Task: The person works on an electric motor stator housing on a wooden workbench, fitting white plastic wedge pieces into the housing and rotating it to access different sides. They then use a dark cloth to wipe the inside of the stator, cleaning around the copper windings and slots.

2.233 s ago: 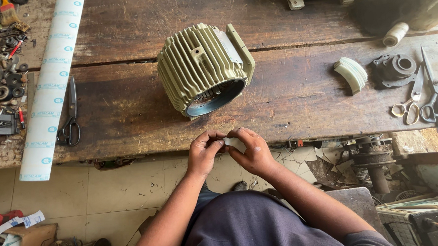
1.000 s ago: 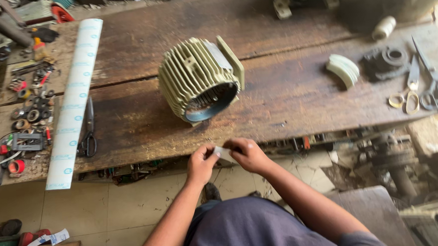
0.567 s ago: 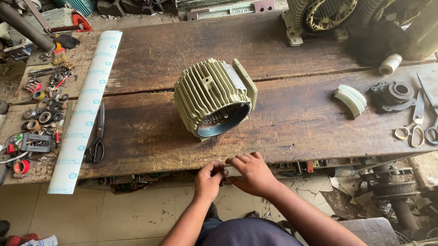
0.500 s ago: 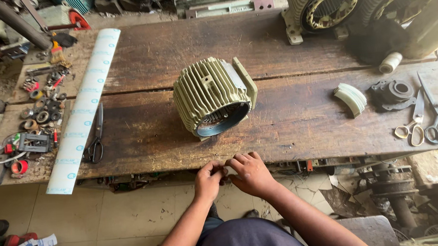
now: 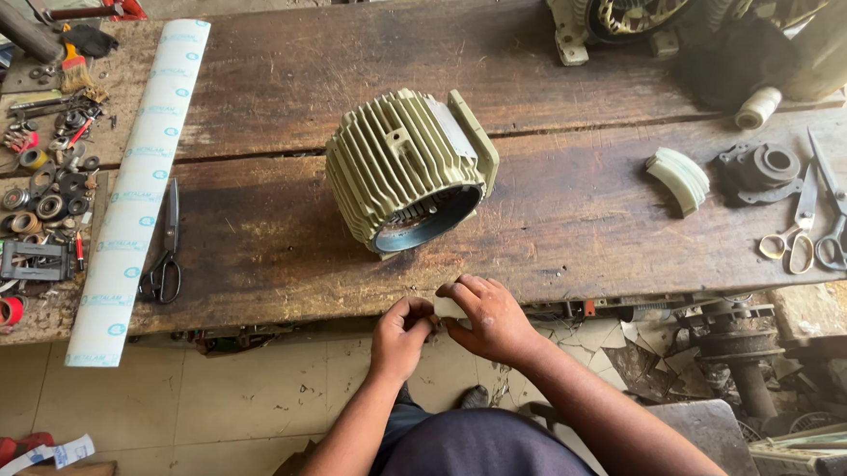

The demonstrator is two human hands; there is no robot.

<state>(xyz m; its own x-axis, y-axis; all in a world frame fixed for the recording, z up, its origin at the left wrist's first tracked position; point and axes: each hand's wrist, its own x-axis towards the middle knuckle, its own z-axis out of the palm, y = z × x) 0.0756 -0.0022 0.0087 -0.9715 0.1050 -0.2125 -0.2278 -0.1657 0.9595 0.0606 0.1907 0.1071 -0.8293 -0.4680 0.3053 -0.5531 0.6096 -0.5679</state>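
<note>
From the head camera, both forearms reach forward from the lower edge of the frame and meet just in front of the near edge of the wooden workbench (image 5: 558,231). The left hand (image 5: 402,338) is curled, knuckles up, fingers bent inward toward the right hand (image 5: 486,317), which lies with its back to the camera and its fingers spread slightly over the gap between the two.

Both hands pinch a small pale piece (image 5: 444,309) between thumbs and fingertips; only a sliver of it shows, so its shape cannot be told. The fingers of each hand are closed on it, and the hands touch each other at the fingertips.

On the bench just beyond the hands lies a green finned motor housing (image 5: 405,166), on its side with its open end turned toward the person. To the left lie black-handled scissors (image 5: 163,252) beside a long white strip of sheet (image 5: 141,185), with small loose parts (image 5: 44,190) further left. To the right rest curved pale pieces (image 5: 679,178), a dark metal part (image 5: 763,167) and more scissors (image 5: 828,217). The floor below is tiled.
</note>
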